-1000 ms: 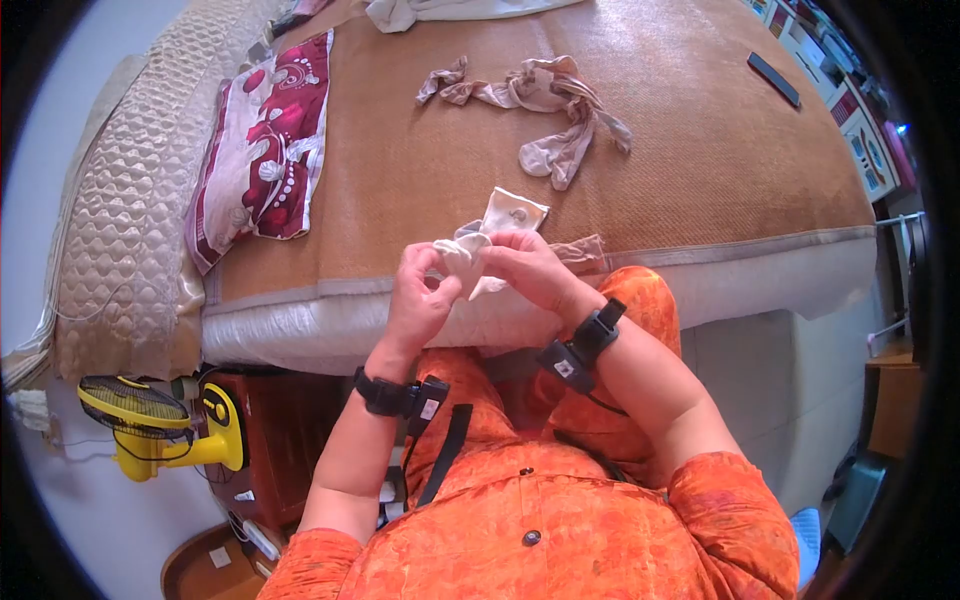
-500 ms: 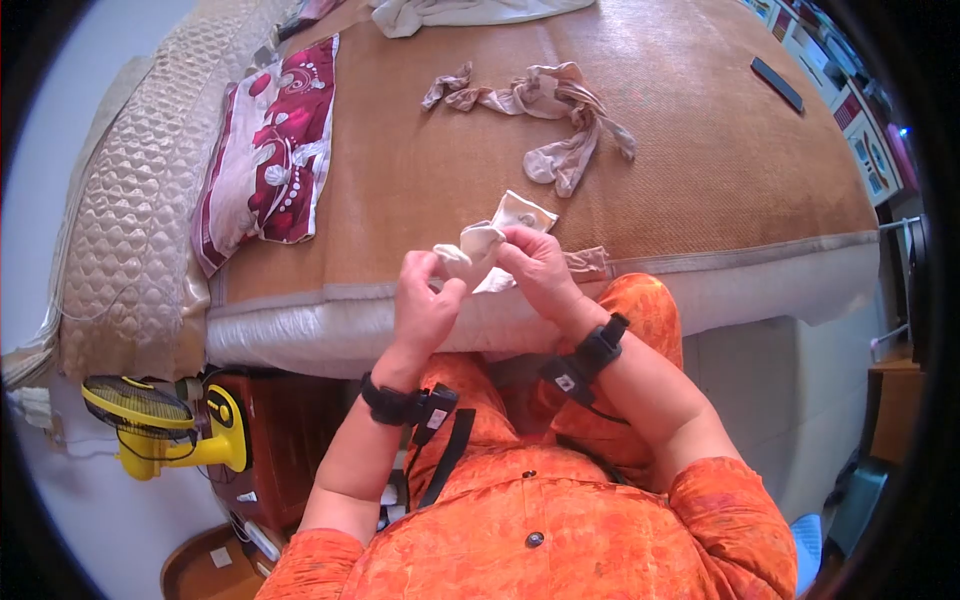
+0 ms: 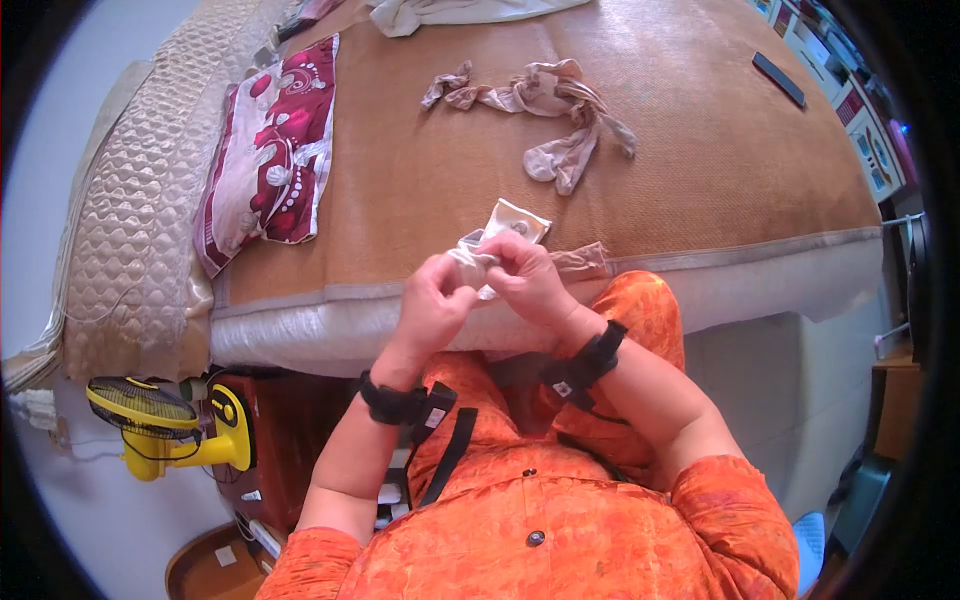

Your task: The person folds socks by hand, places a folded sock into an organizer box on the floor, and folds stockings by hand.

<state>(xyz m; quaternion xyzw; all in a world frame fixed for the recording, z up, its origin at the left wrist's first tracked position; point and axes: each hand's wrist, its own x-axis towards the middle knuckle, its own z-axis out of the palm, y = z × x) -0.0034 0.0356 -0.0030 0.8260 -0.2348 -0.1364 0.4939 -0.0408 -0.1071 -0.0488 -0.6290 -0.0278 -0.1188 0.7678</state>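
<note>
Between my two hands, just above the near edge of the bed, is a small bunched white cloth (image 3: 468, 257) that looks like a sock. My left hand (image 3: 432, 305) pinches its left side, with the fingers curled. Close beside it, my right hand (image 3: 525, 283) grips the right side between thumb and fingers. A white square piece with a roundish mark (image 3: 518, 220) lies just beyond my right hand. To the right of that hand, a brownish-pink sock-like cloth (image 3: 582, 258) is partly hidden. Farther up the bed lie several tangled brownish-pink socks (image 3: 562, 158).
The bed carries a brown woven mat (image 3: 390, 180). A maroon-and-pink pillow (image 3: 285, 150) lies on the left, a dark flat device (image 3: 778, 80) at the far right, and a pale cloth (image 3: 440, 12) at the top. A yellow fan (image 3: 150, 425) stands at the lower left.
My hands have come closer together, and the white cloth is now more bunched between them. My left hand has shifted slightly right. The tangled socks have stayed put.
</note>
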